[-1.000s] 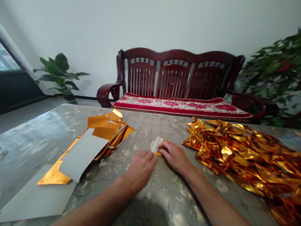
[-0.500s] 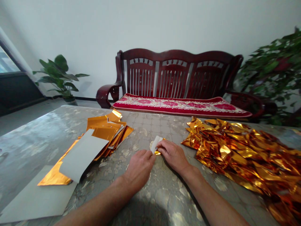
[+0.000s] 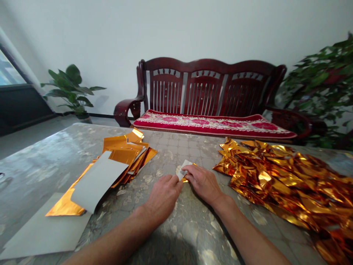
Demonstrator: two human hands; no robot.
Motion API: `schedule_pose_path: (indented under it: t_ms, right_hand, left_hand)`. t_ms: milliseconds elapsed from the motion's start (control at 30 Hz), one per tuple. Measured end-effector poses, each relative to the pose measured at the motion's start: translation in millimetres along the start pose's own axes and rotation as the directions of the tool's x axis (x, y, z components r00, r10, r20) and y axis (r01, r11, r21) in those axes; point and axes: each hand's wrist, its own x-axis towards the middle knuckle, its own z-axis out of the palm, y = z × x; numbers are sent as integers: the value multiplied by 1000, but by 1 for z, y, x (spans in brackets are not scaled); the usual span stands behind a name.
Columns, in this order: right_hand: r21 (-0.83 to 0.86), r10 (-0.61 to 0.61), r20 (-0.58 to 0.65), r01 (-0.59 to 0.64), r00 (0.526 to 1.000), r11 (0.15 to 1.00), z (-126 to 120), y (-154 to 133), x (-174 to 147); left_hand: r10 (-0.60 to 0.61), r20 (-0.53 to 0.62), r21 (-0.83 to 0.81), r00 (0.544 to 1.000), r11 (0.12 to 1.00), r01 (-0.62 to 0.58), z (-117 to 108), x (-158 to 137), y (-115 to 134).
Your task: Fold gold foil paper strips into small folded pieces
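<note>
From where I stand, I see 2 hands close together over the middle of the desk (image 3: pixel 193 228). The left hand (image 3: pixel 165 192) pinches the near end of a small paper (image 3: pixel 185 168), pale on 1 side and shiny gold on the other. The right hand (image 3: pixel 204 183) has its fingers closed on the right side of it. To the left is a messy stack of gold sheets (image 3: pixel 121 152), with a pale sheet (image 3: pixel 100 182) leaning on it. To the right lies a big heap of crinkly gold pieces (image 3: pixel 278 176). A red-brown bench (image 3: pixel 204 88) stands behind.
</note>
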Motion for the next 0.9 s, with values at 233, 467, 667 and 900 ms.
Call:
schedule_pose_path:
  t_ms: [233,467,667,900]
  right_hand:
    - [49,-33,26,31,999,998,-1,-2,-2]
    - [125,47,-4,-46,999,991,-1,-2,2]
    - [43,122,-15,-121,992,992,4,-3,4]
    - [9,105,18,-105,994,994,4,-4,2]
  left_hand:
    - [2,-20,26,1000,1000,-2,2,-1,-3]
    - [4,-57,51,998,999,-1,4,-1,-2]
    - [-4,-64,50,998,999,7,5,0,-2]
    - [11,-44,15,999,1000,-11,6,0,-3]
